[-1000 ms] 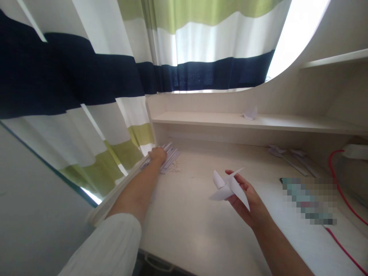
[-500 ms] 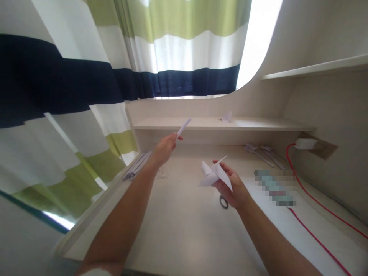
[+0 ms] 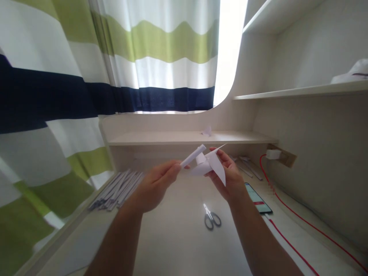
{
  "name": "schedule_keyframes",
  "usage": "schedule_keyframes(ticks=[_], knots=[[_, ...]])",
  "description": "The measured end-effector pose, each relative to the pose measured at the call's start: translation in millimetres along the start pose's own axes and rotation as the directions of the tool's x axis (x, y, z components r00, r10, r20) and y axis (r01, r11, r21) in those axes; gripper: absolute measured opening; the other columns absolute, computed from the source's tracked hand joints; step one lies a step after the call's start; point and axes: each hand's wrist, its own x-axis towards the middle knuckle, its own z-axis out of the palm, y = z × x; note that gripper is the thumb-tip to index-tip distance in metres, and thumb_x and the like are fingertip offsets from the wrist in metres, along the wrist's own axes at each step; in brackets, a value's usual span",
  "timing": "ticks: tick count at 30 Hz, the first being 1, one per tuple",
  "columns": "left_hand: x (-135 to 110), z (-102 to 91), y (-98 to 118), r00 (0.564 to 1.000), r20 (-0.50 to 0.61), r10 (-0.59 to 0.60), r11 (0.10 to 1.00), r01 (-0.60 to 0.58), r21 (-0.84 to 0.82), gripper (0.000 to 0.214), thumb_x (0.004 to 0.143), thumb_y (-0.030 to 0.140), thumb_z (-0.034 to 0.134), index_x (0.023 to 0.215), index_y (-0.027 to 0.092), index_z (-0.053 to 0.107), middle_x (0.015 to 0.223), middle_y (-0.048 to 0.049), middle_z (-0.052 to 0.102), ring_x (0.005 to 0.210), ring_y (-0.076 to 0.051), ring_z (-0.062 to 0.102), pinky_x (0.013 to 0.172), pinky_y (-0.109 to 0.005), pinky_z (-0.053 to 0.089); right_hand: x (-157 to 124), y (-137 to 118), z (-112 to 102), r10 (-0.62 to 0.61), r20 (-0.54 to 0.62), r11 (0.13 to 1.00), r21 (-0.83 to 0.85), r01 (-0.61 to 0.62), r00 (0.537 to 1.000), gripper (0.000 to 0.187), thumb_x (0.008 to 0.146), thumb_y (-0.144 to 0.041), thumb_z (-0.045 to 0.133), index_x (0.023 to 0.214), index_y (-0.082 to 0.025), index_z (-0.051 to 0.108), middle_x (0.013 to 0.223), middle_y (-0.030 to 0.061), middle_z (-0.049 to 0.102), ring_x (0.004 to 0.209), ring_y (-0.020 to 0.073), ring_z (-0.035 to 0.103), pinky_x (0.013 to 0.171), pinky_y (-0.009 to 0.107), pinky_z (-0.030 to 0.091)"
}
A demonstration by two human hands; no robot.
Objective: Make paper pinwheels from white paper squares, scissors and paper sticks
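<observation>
My left hand (image 3: pixel 161 182) is closed around a rolled white paper stick (image 3: pixel 193 155), which slants up and to the right. In my right hand (image 3: pixel 228 172) is a folded white paper pinwheel (image 3: pixel 205 165), its blades spread out and pinched between thumb and fingers. The stick's upper end is close to the pinwheel's blades; whether they touch I cannot tell. Below the hands, a pair of scissors (image 3: pixel 211 217) with dark handles lies on the white desk (image 3: pixel 178 237).
Several paper sticks (image 3: pixel 117 189) lie heaped at the left. A phone (image 3: pixel 258 198) with a red cable (image 3: pixel 299 224) rests at the right. Finished-looking pinwheels on sticks (image 3: pixel 248 166) lie behind my right hand. A small paper piece (image 3: pixel 207 131) sits on the low shelf (image 3: pixel 161 138).
My left hand has brought the paper stick rightward to the pinwheel, and the two hands are closer together. The head view has shifted, showing the whole scissors and more of the right-hand shelf.
</observation>
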Motion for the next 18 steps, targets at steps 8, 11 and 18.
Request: schedule_keyframes(ticks=[8,11,18], knots=[[-4.5,0.3,4.8,0.999,0.043,0.019,1.0,-0.019,-0.004,0.032,0.107,0.047,0.056,0.099,0.022,0.075,0.064,0.0046,0.047,0.056,-0.011,0.042,0.051,-0.025,0.032,-15.3,-34.7,-0.5,-0.123,-0.028,0.971,-0.209,0.114,0.992,0.053,0.064,-0.035,0.101,0.111,-0.028,0.078,0.077,0.0007,0.077,0.059,0.0169,0.068,0.053,0.029,0.058],[-5.8,1.9,5.0,0.998,0.037,0.058,0.998,-0.058,0.0,0.029,0.107,0.045,0.056,0.108,0.024,0.077,0.065,0.0049,0.046,0.056,-0.01,0.041,0.051,-0.025,0.031,-19.1,-36.1,2.0,-0.144,-0.013,0.962,-0.235,0.137,0.989,0.051,0.064,-0.033,0.102,0.11,-0.028,0.079,0.075,-0.0003,0.076,0.061,0.0164,0.068,0.053,0.027,0.057],[-7.2,8.9,-1.0,0.998,0.037,0.054,0.998,-0.053,-0.018,0.033,0.11,0.049,0.051,0.112,0.025,0.075,0.064,0.006,0.04,0.055,-0.01,0.036,0.05,-0.025,0.029,-24.5,-32.7,4.4,-0.141,0.004,0.962,-0.237,0.138,0.99,0.047,0.069,-0.031,0.099,0.111,-0.03,0.079,0.077,-0.0017,0.076,0.059,0.0146,0.067,0.052,0.026,0.057]])
